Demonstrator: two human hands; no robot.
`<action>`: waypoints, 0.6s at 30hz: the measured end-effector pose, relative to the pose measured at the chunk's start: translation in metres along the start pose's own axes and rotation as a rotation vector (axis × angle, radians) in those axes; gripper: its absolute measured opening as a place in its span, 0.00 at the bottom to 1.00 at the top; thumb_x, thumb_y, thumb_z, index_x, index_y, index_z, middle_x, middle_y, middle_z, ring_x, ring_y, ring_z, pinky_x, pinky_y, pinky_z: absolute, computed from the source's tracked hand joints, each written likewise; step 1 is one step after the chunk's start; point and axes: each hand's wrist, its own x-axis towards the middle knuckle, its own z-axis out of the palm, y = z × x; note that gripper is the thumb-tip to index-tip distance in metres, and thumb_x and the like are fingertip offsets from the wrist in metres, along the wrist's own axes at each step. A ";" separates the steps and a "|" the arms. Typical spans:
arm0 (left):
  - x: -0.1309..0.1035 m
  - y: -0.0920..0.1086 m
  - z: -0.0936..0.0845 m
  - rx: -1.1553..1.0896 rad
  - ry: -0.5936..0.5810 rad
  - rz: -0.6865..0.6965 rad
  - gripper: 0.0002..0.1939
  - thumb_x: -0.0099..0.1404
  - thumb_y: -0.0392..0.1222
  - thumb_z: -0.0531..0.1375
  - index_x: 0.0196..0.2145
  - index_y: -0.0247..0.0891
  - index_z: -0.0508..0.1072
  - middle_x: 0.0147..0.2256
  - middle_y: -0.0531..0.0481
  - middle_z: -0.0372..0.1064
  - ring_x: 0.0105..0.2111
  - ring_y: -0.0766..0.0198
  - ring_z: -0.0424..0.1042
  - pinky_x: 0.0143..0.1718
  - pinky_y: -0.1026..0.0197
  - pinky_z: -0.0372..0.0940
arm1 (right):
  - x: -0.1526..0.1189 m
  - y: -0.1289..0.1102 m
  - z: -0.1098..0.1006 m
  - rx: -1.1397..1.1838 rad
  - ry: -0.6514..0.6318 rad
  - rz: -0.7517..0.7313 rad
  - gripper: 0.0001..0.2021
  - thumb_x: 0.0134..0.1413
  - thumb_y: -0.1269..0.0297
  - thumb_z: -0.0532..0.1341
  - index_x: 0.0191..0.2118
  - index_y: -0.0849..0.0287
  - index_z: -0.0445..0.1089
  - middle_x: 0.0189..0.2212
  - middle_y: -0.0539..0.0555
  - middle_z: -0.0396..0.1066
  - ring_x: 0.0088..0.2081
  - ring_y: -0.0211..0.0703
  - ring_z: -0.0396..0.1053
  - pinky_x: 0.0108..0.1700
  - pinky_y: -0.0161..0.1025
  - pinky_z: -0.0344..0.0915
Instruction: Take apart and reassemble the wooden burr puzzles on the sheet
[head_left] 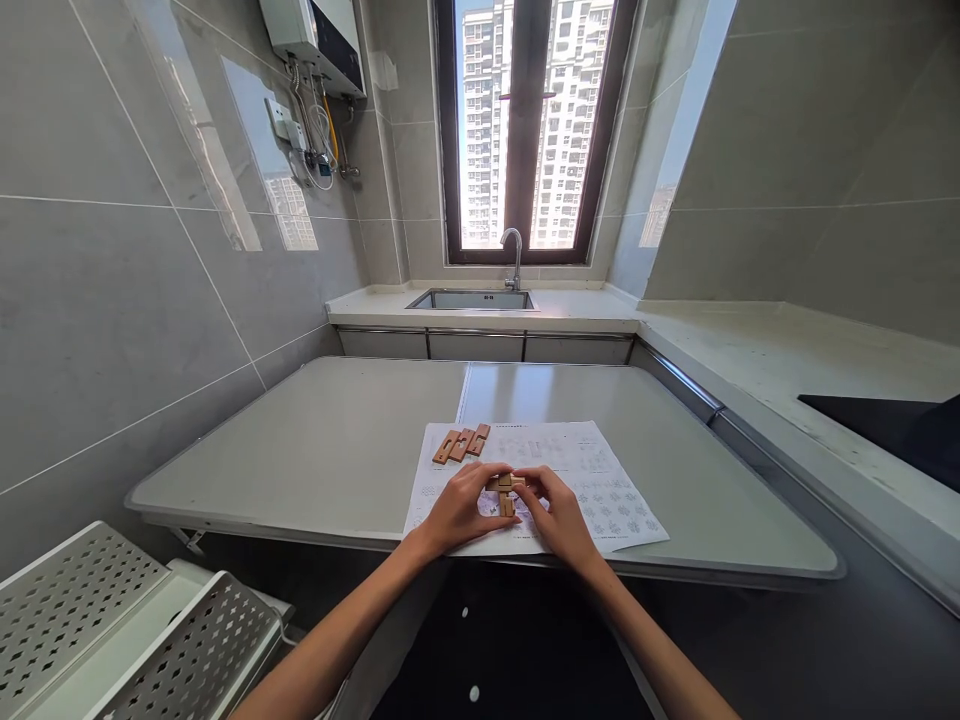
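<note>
Between my two hands is a small cluster of notched wooden puzzle pieces, joined crosswise. My left hand grips it from the left, thumb low and fingers along the top. From the right, my right hand holds the same pieces with thumb and fingers; part of the wood is hidden behind the fingers. Beneath lies a printed instruction sheet with line drawings. On its upper left rest several loose notched wooden pieces, side by side and slanted.
The sheet lies at the near edge of a pale folding table. Beyond are a counter with a sink and a faucet below a window. A white perforated rack stands low at the left. A dark object is on the right counter.
</note>
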 end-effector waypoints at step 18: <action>-0.001 -0.002 0.001 -0.120 0.029 -0.101 0.36 0.58 0.46 0.75 0.61 0.47 0.68 0.57 0.47 0.74 0.57 0.51 0.74 0.60 0.48 0.70 | 0.009 0.007 0.003 0.092 -0.021 0.140 0.24 0.68 0.41 0.58 0.48 0.58 0.75 0.33 0.55 0.78 0.30 0.45 0.73 0.37 0.41 0.71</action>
